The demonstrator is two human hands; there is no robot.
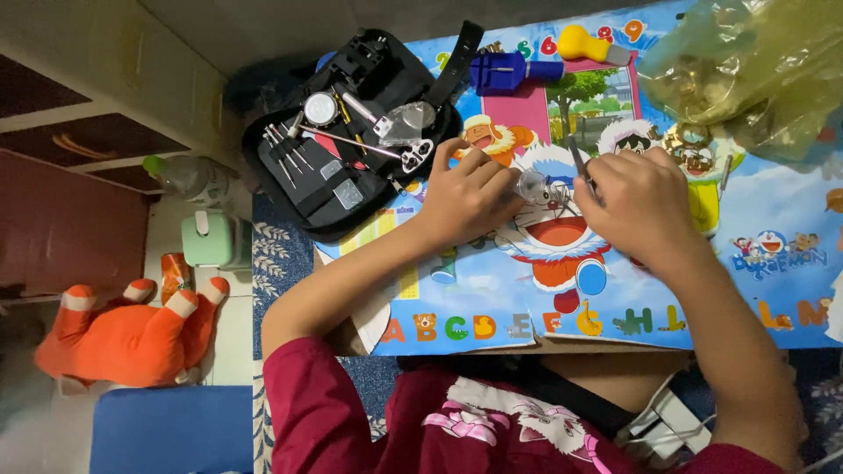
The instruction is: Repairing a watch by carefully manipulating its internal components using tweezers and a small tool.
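Our left hand pinched a small round clear piece at the middle of the cartoon board. Our right hand gripped a thin dark tool just beside it. The open black tool case lay far left.

We note black tool case lying open at far-left corner of cartoon-printed board. Blue block tool just right of case, on board; yellow-handled tool beyond that. Crumpled yellowish plastic bag well right of case, over board's far-right corner. Left of case we see clear bottle with green cap, mint-green container near it, orange plush toy on floor further out.
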